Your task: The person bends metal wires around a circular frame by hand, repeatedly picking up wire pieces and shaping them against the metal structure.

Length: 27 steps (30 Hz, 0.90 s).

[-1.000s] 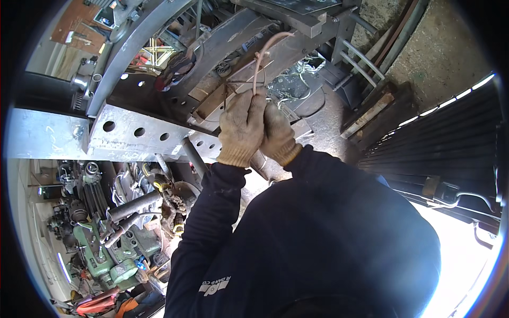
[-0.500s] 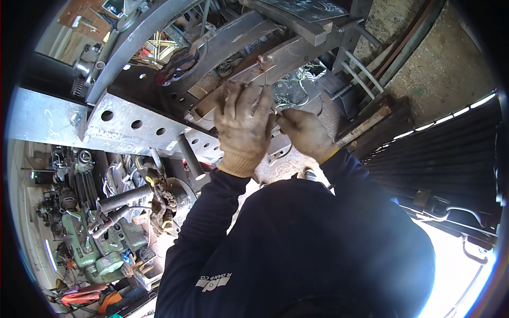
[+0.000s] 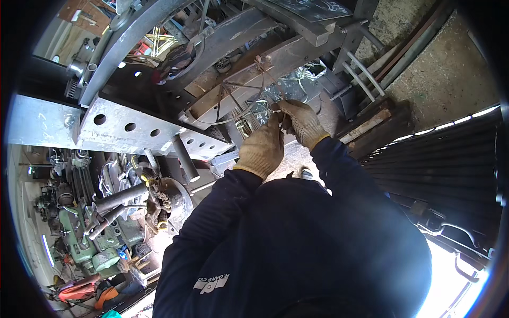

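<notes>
My left hand [image 3: 262, 150] and my right hand [image 3: 303, 122] wear dirty knitted work gloves and meet fingertip to fingertip at the picture's middle. Both are closed, pinching what looks like a thin wire [image 3: 245, 113]; the exact grip is hidden by the fingers. Loops of this wire curve beside a rusty steel beam [image 3: 241, 85] just beyond my hands. On top of the beam, a small rusty twist of wire [image 3: 259, 62] stands up. Left of my hands lies a steel bar with a row of round holes [image 3: 143, 127].
A round steel rod [image 3: 185, 159] juts toward me below the holed bar. Green machinery [image 3: 79, 233] stands at the lower left. A heavy steel block [image 3: 318, 34] crosses at the far side. A timber piece [image 3: 371, 124] and dark corrugated sheeting [image 3: 435, 159] are on the right.
My left hand has drawn back toward me and right, off the beam, uncovering the wire loops. My right hand has shifted slightly up and left, and the fingertips now meet.
</notes>
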Each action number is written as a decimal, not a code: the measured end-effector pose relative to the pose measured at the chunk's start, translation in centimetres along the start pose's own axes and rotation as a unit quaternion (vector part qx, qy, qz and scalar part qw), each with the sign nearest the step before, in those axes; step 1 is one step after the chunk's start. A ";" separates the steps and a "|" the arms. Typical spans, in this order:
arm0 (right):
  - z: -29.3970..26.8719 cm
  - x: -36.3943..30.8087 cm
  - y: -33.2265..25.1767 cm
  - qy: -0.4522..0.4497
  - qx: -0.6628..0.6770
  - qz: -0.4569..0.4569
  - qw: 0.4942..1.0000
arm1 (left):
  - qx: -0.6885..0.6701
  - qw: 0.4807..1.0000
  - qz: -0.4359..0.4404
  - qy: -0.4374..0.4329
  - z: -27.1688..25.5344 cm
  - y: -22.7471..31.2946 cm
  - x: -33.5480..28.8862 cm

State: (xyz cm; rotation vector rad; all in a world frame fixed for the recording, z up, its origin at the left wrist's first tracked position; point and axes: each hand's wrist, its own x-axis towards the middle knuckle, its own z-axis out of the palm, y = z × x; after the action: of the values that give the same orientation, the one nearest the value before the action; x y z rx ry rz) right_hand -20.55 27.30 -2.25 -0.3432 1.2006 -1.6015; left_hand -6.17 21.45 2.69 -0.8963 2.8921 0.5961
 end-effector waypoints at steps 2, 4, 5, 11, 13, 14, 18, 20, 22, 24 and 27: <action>0.2 -0.1 -0.1 0.002 0.005 0.011 1.000 | 0.011 1.000 -0.010 0.001 -0.2 0.0 -0.3; 0.3 -0.2 -0.3 -0.002 0.010 0.015 1.000 | -0.005 1.000 0.003 0.017 -0.5 0.0 -0.5; 0.4 -0.3 -0.4 -0.006 0.020 0.017 1.000 | -0.020 0.999 0.015 0.037 -0.5 0.0 -0.6; 0.6 -0.5 -0.6 -0.013 0.040 0.026 0.999 | 0.011 0.998 0.019 0.056 -0.5 -0.1 -0.8; 0.4 -0.5 -0.6 -0.010 0.036 0.027 0.999 | 0.016 0.999 0.010 0.050 -0.3 0.0 -0.7; 0.4 -0.5 -0.6 -0.016 0.034 0.027 0.999 | 0.021 0.999 0.001 0.043 -0.2 0.0 -0.6; 0.1 -0.6 -0.5 -0.019 0.030 0.033 0.999 | 0.006 1.000 -0.003 0.018 0.2 0.1 -0.4; 0.1 -0.7 -0.4 -0.020 0.027 0.033 0.999 | -0.013 0.999 0.016 0.034 0.2 0.0 -0.5; 0.2 -0.8 -0.4 -0.015 0.021 0.036 0.999 | -0.011 0.999 0.020 0.042 0.2 -0.2 -0.7; 0.1 -1.0 -0.3 -0.023 0.024 0.030 0.999 | -0.009 0.999 0.015 0.035 0.1 -0.2 -0.8; -0.1 -1.0 -0.1 -0.027 0.001 0.020 0.999 | -0.007 0.999 0.016 0.037 -0.2 -0.2 -1.0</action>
State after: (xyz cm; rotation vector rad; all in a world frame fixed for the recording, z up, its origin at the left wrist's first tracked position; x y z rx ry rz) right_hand -20.28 28.17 -1.94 -0.3563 1.1580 -1.5498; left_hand -5.28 21.78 2.96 -0.8942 2.9774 0.5988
